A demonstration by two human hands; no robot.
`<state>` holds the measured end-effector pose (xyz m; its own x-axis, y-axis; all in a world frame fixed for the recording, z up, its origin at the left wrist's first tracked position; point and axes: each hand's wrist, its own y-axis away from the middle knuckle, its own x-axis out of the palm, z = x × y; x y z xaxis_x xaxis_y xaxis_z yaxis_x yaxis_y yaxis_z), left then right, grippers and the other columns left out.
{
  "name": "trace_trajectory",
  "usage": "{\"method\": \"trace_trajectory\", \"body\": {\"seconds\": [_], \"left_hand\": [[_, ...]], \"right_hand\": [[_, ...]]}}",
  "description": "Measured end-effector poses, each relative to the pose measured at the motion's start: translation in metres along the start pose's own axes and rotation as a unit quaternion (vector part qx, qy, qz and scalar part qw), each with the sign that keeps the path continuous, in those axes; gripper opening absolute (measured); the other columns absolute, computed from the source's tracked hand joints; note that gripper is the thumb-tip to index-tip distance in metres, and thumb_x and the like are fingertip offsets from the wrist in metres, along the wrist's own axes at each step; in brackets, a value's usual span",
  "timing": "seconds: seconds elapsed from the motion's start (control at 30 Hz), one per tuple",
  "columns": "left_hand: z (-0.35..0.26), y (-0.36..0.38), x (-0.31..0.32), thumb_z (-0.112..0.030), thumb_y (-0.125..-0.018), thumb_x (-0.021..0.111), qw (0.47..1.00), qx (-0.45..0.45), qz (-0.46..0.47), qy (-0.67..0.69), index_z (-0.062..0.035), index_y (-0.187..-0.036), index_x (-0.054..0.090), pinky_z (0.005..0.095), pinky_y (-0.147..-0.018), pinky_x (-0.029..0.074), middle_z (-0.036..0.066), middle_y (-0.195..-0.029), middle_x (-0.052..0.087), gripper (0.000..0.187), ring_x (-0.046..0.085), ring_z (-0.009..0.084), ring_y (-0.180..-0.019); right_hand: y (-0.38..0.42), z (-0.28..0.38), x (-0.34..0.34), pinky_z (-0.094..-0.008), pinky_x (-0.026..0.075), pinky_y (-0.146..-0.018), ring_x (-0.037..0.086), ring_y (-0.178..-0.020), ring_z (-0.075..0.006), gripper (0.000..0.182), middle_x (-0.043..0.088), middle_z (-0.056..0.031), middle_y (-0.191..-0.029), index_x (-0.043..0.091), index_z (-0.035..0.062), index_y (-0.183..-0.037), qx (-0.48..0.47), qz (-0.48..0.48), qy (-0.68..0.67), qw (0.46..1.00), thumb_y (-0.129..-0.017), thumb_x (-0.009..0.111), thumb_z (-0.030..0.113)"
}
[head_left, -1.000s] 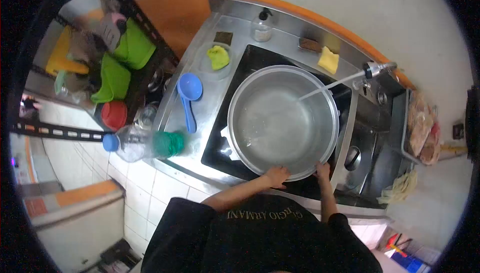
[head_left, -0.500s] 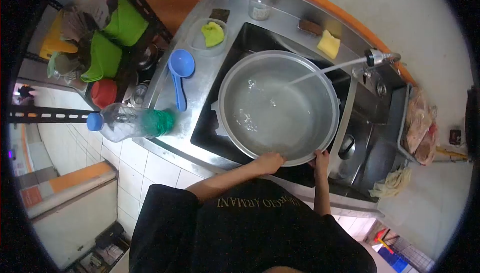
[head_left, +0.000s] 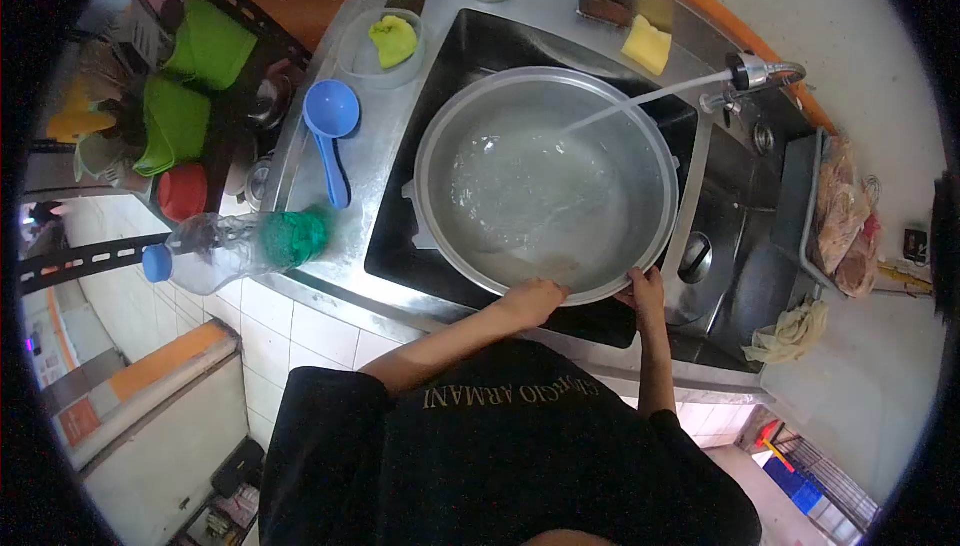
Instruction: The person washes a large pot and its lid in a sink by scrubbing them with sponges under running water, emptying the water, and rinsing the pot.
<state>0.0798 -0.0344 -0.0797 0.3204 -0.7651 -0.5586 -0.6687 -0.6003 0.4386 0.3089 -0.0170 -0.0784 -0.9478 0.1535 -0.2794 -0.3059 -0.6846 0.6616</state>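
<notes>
Basin, large, round, metal: sits in the sink just ahead of both your hands, part-filled with rippling water. Your left hand is closed over its near rim, fingers curled on the edge. Your right hand grips the same rim a little further to the right, fingers wrapped on the outside.

Tap: beyond your right hand, on the far right corner of the sink; a thin stream of water runs from it into the basin.

Blue scoop: well to the left of your left hand, lying on the steel counter, bowl away from you.

Plastic bottle: left of your left hand, on its side at the counter's near edge, blue cap outward, something green inside.

Yellow sponge: beyond the basin, on the sink's back ledge.

Green cloth: far left beyond the basin, in a clear dish.
</notes>
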Motion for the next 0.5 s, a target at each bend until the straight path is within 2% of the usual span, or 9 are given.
{"method": "trace_trajectory", "body": {"seconds": [0.17,0.23,0.3,0.33,0.4,0.43,0.5], "left_hand": [[-0.004,0.015,-0.020,-0.001,-0.075,0.052,0.999,-0.025,0.015,-0.026,-0.0050,-0.110,0.055,0.0469,-0.076,0.049,0.020,-0.094,0.063,0.035,0.061,0.0379,-0.088],[-0.004,0.016,-0.021,-0.001,-0.073,0.054,1.000,-0.007,-0.013,-0.026,-0.0054,-0.111,0.055,0.0472,-0.074,0.050,0.020,-0.091,0.063,0.038,0.062,0.0392,-0.084],[-0.008,0.019,-0.034,0.000,-0.072,0.054,1.000,0.003,-0.006,-0.007,-0.0048,-0.111,0.055,0.0471,-0.073,0.050,0.020,-0.091,0.063,0.039,0.062,0.0391,-0.082],[-0.011,0.022,-0.043,0.000,-0.071,0.055,1.000,0.014,-0.002,0.008,-0.0042,-0.111,0.055,0.0470,-0.073,0.050,0.020,-0.091,0.063,0.040,0.062,0.0391,-0.081],[-0.021,0.028,-0.069,-0.001,-0.070,0.055,1.000,0.014,-0.001,0.024,-0.0038,-0.109,0.055,0.0467,-0.072,0.050,0.020,-0.090,0.063,0.039,0.062,0.0385,-0.081],[-0.025,0.029,-0.082,-0.001,-0.070,0.056,0.999,0.014,-0.005,0.035,-0.0034,-0.108,0.055,0.0464,-0.072,0.050,0.020,-0.089,0.063,0.038,0.062,0.0379,-0.081],[-0.029,0.029,-0.101,-0.002,-0.070,0.055,0.999,0.019,-0.008,0.033,-0.0042,-0.106,0.056,0.0464,-0.072,0.050,0.020,-0.088,0.064,0.036,0.062,0.0374,-0.081]], "right_hand": [[0.022,0.013,0.006,-0.0325,0.057,-0.065,0.064,-0.072,-0.0192,0.036,0.060,-0.0120,-0.091,0.043,-0.0013,-0.112,0.023,0.040,-0.028,0.999,-0.083,0.052,0.019],[0.027,0.021,0.006,-0.0314,0.056,-0.067,0.064,-0.072,-0.0181,0.037,0.060,-0.0117,-0.091,0.043,-0.0018,-0.111,0.024,0.045,-0.040,0.998,-0.084,0.052,0.020],[0.038,0.039,0.004,-0.0352,0.058,-0.066,0.063,-0.078,-0.0233,0.027,0.056,-0.0134,-0.090,0.043,-0.0011,-0.103,0.013,0.067,-0.067,0.995,-0.088,0.051,0.019],[0.043,0.050,0.003,-0.0352,0.058,-0.066,0.063,-0.078,-0.0233,0.027,0.056,-0.0134,-0.090,0.043,-0.0011,-0.103,0.018,0.066,-0.065,0.996,-0.088,0.051,0.019],[0.051,0.072,0.001,-0.0308,0.056,-0.068,0.062,-0.070,-0.0166,0.033,0.060,-0.0103,-0.087,0.046,-0.0008,-0.107,0.026,0.072,-0.043,0.996,-0.088,0.053,0.025],[0.053,0.080,0.003,-0.0308,0.056,-0.068,0.062,-0.070,-0.0166,0.033,0.060,-0.0103,-0.087,0.046,-0.0008,-0.107,0.029,0.070,-0.042,0.996,-0.088,0.053,0.025],[0.057,0.097,0.004,-0.0297,0.055,-0.064,0.062,-0.068,-0.0144,0.029,0.060,-0.0090,-0.082,0.051,0.0020,-0.099,0.005,0.056,-0.041,0.998,-0.090,0.050,0.029]]}}
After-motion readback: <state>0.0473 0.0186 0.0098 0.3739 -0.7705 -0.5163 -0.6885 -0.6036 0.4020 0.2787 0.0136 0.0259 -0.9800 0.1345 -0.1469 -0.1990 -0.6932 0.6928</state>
